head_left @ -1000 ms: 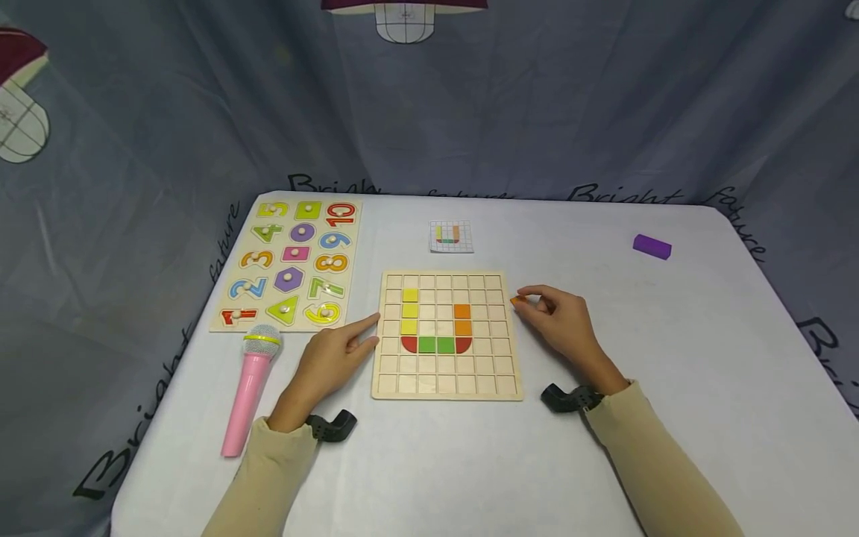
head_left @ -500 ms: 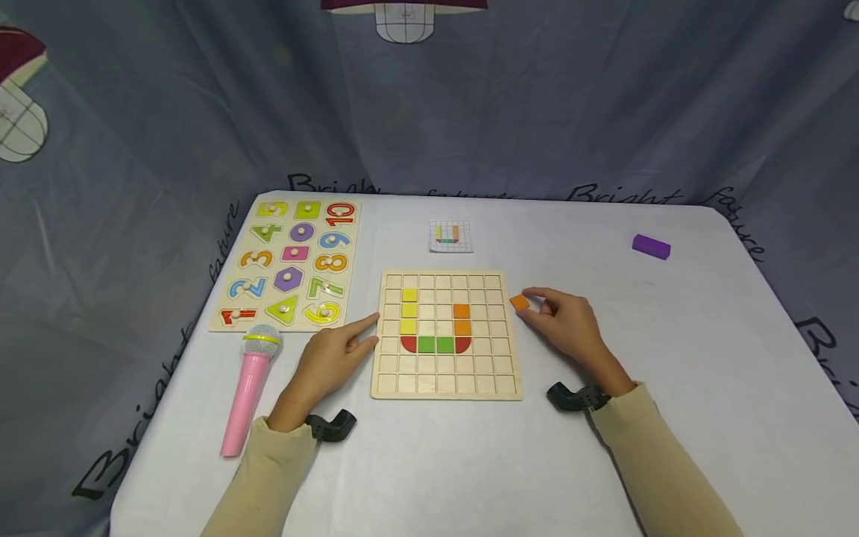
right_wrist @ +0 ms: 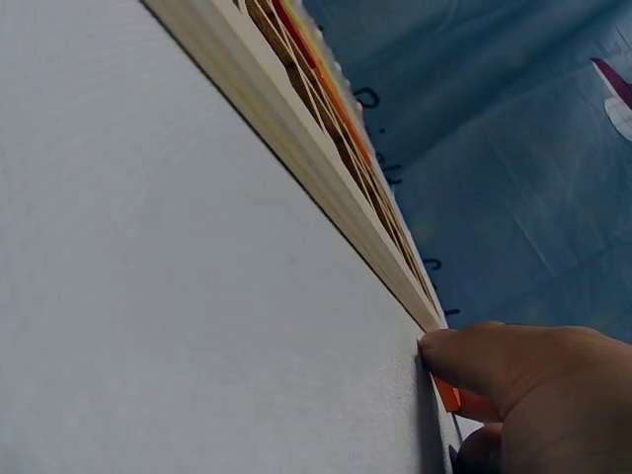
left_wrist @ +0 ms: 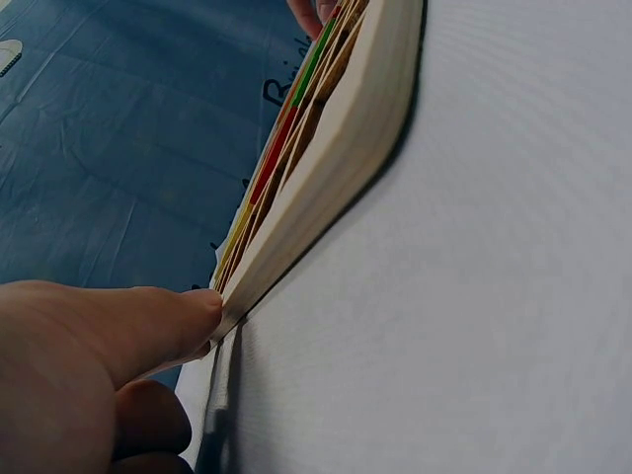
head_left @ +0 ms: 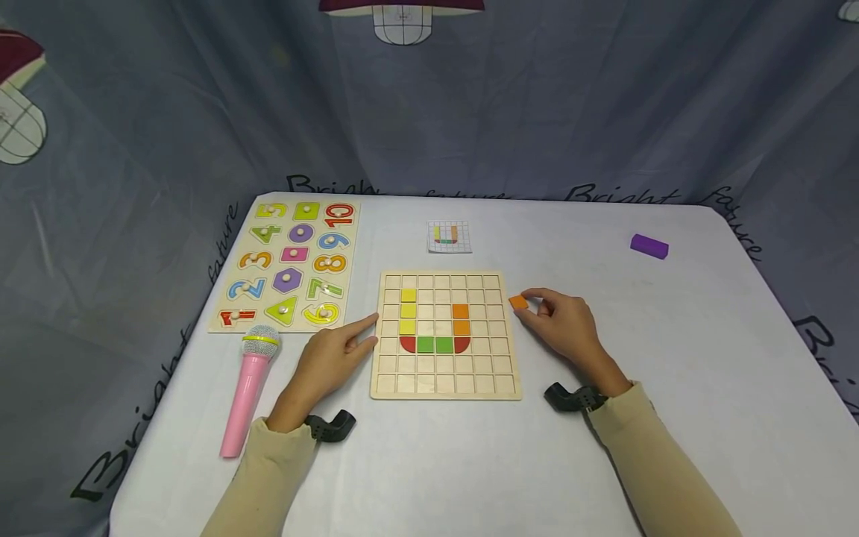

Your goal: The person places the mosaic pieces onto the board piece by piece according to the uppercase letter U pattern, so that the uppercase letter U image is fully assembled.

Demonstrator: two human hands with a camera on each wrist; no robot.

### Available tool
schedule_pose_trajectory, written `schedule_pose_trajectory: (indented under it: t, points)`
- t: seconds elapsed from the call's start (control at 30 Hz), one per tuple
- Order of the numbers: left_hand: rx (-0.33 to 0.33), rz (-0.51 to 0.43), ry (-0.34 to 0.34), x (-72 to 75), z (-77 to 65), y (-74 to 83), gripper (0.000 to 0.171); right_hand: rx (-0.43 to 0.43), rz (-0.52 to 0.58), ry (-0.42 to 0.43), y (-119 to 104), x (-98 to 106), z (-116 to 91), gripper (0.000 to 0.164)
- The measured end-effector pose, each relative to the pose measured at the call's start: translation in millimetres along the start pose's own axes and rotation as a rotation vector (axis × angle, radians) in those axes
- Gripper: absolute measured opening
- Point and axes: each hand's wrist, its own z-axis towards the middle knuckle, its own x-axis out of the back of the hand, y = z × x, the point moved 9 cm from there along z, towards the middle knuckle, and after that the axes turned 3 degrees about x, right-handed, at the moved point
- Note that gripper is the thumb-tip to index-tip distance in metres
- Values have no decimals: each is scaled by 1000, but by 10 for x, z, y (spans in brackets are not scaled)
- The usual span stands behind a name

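Observation:
A square wooden grid board [head_left: 483, 365] lies in the middle of the table, with yellow, red, green and orange tiles forming a U in its cells. Just off the board's right edge, my right hand [head_left: 562, 324] pinches an orange square tile [head_left: 518, 302] between thumb and finger. In the right wrist view the orange tile [right_wrist: 446, 393] shows beneath the thumb. My left hand [head_left: 332, 360] has its fingers extended, the tips touching the board's left edge. The left wrist view shows the thumb [left_wrist: 168, 321] right at the board's side [left_wrist: 326, 197].
Behind the board lies a small card [head_left: 450, 237] printed with a coloured U on a grid. A number puzzle board [head_left: 221, 298] is at the left, with a pink toy microphone [head_left: 244, 403] in front of it. A purple block [head_left: 649, 246] sits at the back right.
The orange tile in my right hand has turned from nearly hidden to showing its flat face, still beside the board's right edge. My left hand has stayed in place.

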Motion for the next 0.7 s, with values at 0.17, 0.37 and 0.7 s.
schedule_pose_trajectory:
  t: [0.17,0.37,0.7]
  points:
    - [-5,4,5,4,4,-2,47,13,1,11,-24,10,-6,32]
    - [-16,-2,7,-2,13,8,47,-13,71,26,-15,63,-12,31]
    - [-14,7,12,5,7,-4,46,27,147,31,-167,138,31,30]
